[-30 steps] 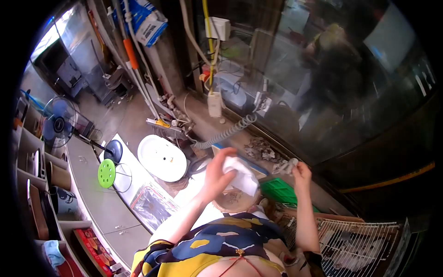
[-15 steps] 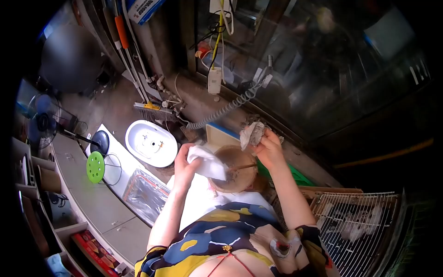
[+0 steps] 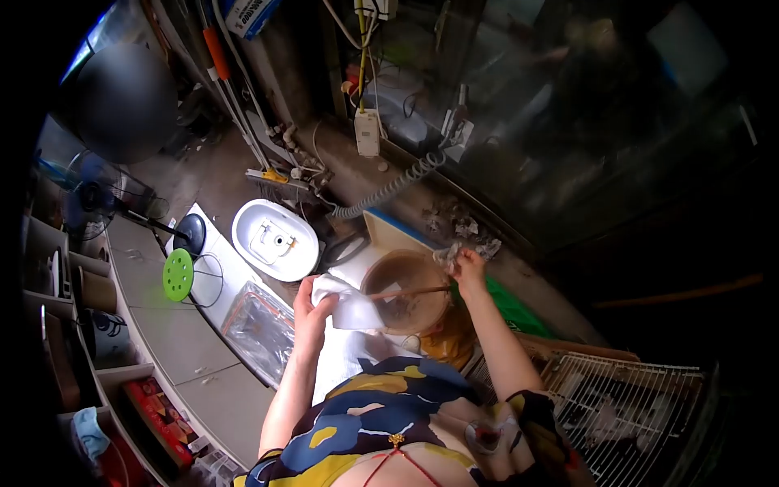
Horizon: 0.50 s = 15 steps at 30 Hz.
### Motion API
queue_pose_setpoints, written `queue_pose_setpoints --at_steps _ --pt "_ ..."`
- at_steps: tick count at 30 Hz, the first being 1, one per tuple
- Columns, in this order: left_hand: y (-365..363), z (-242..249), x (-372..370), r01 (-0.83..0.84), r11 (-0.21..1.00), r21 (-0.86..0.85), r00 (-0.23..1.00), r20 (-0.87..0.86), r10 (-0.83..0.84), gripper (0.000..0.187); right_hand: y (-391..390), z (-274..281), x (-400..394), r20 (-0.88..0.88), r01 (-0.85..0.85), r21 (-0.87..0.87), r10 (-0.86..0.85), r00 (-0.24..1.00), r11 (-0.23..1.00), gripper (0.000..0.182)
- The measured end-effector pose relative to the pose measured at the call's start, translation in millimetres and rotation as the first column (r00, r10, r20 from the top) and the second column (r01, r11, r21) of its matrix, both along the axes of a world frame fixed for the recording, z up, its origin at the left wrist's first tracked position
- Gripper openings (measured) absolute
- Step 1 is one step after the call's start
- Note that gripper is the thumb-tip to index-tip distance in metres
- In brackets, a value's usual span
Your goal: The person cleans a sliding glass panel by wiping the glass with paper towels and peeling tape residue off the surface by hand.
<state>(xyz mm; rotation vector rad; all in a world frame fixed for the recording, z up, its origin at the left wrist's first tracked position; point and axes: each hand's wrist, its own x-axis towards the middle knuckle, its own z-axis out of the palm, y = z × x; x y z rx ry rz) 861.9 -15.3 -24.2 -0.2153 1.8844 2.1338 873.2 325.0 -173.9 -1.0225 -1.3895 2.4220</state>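
A white cloth or paper hangs from my left hand, whose fingers are closed on it. My right hand pinches a crumpled greyish piece by the right rim of a round brown basin. A brown stick lies across the basin between my hands. Beyond the left hand stands a white oval tub with a small fitting inside.
A green perforated stool top and a fan are at the left. Shelves line the lower left. A wire cage stands lower right. A coiled hose runs beside the glass. Crumpled pieces lie on the ledge.
The view has shifted slightly. My right hand has moved down nearer the basin with its crumpled piece, and crumpled pieces on the ledge are now uncovered. The white cloth hangs lower.
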Motion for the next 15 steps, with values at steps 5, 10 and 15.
queue_pose_setpoints --at_steps 5,10,15 --pt "5.6 -1.6 -3.5 -0.011 1.000 0.014 1.000 0.016 0.010 0.032 12.2 -16.2 -41.4 0.079 0.155 -0.069 -0.150 0.986 0.985 0.020" --pt "6.2 1.7 -48.2 0.000 1.000 0.028 1.000 0.031 -0.001 0.030 10.7 -31.2 -93.5 0.085 0.148 -0.015 -0.146 0.986 0.989 0.026" --pt "1.2 8.4 -101.6 0.038 0.996 0.077 0.997 0.060 -0.043 0.032 12.8 -39.9 -150.7 0.061 0.251 -0.183 -0.244 0.968 0.950 0.058"
